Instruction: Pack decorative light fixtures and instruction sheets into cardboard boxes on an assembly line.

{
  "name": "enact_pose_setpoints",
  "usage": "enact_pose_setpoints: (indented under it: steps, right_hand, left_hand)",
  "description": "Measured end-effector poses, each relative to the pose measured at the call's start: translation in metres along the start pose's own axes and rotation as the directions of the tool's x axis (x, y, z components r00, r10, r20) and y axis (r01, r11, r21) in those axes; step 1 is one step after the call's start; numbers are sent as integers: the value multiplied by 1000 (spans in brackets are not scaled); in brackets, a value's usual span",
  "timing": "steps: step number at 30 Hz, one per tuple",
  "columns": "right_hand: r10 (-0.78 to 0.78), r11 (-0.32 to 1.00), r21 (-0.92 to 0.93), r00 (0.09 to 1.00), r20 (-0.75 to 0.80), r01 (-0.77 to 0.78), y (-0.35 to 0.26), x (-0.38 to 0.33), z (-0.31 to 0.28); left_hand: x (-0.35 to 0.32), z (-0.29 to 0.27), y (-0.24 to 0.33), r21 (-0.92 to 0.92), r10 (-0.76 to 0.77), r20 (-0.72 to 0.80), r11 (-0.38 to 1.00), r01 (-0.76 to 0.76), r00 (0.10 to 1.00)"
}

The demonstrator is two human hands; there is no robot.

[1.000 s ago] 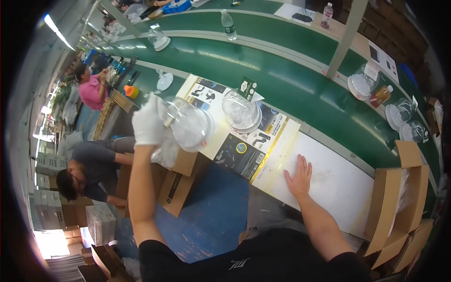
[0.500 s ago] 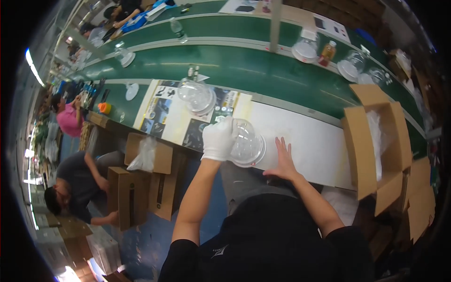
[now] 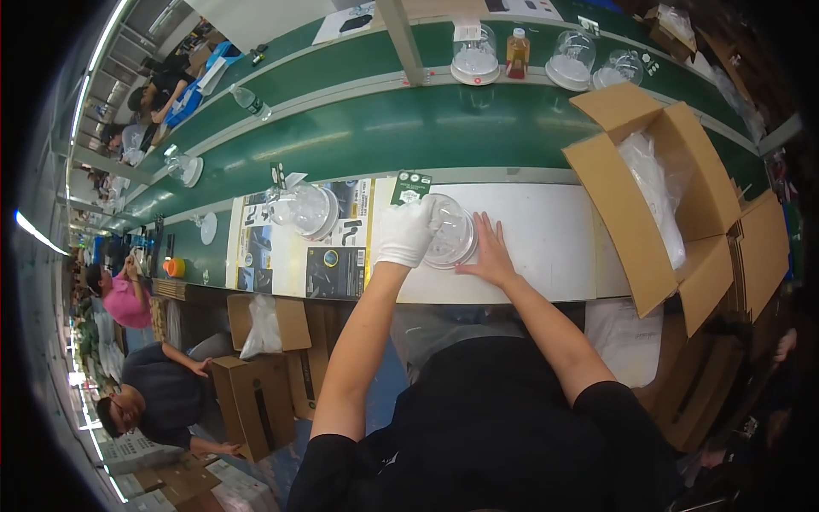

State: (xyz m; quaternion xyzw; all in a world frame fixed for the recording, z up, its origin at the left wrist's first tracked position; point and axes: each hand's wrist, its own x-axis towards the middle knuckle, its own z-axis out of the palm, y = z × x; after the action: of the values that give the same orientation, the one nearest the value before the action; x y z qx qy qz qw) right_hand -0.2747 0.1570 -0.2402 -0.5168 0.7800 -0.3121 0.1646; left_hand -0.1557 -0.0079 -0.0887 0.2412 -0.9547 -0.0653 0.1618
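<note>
A clear plastic dome (image 3: 447, 230) with a round white base lies on its side on the white board in front of me. My left hand (image 3: 406, 232), in a white glove, is closed at its narrow end, and its fingertips are partly hidden. A green printed card (image 3: 411, 188) shows just beyond the glove; whether it is tied to the dome I cannot tell. Bare and with fingers stretched, my right hand (image 3: 491, 256) rests against the base's right side. A second clear dome (image 3: 309, 210) lies to the left on printed sheets.
An open cardboard box (image 3: 627, 213) holding plastic bags stands at the right. Beyond the bench runs a green belt (image 3: 358, 141). More domes (image 3: 474, 60) and a bottle of amber liquid (image 3: 517, 55) line the far ledge. A person (image 3: 162, 392) handles a carton (image 3: 254, 410) at lower left.
My view has swung to the right. My right hand has come in from beside the dome to its base. The green card now shows beyond my left hand, which stays on the dome.
</note>
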Motion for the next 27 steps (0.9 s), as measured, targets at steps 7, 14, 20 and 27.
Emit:
enact_pose_setpoints:
  steps: [7,14,20,27]
  right_hand:
    - [-1,1000,-14,1000,9,1,0,-3,12]
    - [49,998,-26,999,-8,-49,2,-1,13]
    - [10,1000,2,999,-32,-10,-1,-2,12]
    - [13,1000,-21,999,-31,-13,2,-6,13]
  left_hand:
    - [-15,42,17,-305,-254,-247,936,174,935]
    - [-44,74,14,-381,-190,-395,924,28,899]
    - [-80,116,14,-617,-435,-337,772,153,835]
    - [-98,97,-6,-713,-448,52,609,347,892]
